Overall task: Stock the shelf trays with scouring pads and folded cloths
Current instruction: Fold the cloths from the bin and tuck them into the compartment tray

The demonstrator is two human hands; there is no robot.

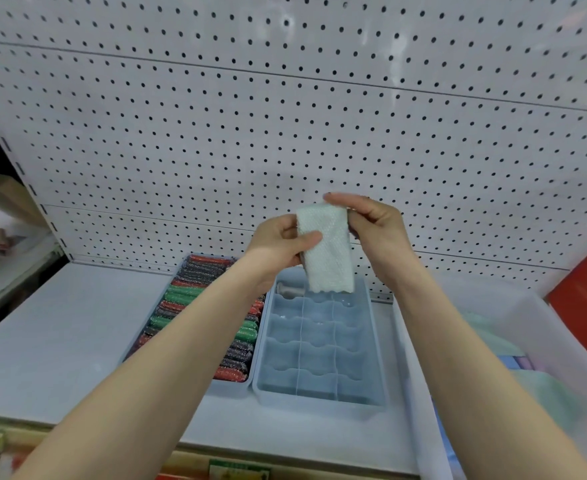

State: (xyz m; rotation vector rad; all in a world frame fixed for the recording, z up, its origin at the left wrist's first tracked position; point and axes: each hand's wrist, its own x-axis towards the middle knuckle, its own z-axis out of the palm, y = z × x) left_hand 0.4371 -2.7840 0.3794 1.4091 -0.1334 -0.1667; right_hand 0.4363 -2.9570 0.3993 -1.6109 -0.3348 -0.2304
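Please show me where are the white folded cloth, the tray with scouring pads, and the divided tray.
white folded cloth (326,251): head view, middle of the cloth.
tray with scouring pads (228,385): head view, front rim.
divided tray (319,398): head view, front rim.

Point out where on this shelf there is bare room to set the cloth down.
Bare shelf lies left of the scouring-pad tray, and a strip runs in front of both trays. The divided tray has open compartments. The pad tray is packed full.
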